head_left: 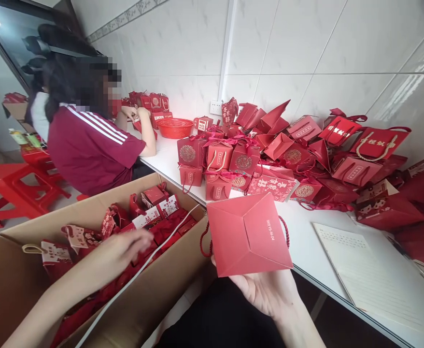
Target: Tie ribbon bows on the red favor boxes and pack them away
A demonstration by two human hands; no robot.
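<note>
My right hand (266, 290) holds a red paper gift bag (248, 234) from below, its folded bottom facing me and its cord handles hanging at both sides. My left hand (120, 253) reaches into a large cardboard box (12, 280) at my left, fingers spread over the red gift bags and small boxes (150, 212) piled inside. It touches them but grips nothing that I can see. A white cable (139, 275) runs across the box.
A white table (306, 241) carries stacked red gift boxes (215, 159), several loose red bags (342, 150), a red basket (175, 127) and a lined sheet of paper (367, 270). Another person in a maroon shirt (89, 150) sits at the far end. Red plastic stools (12, 186) stand at left.
</note>
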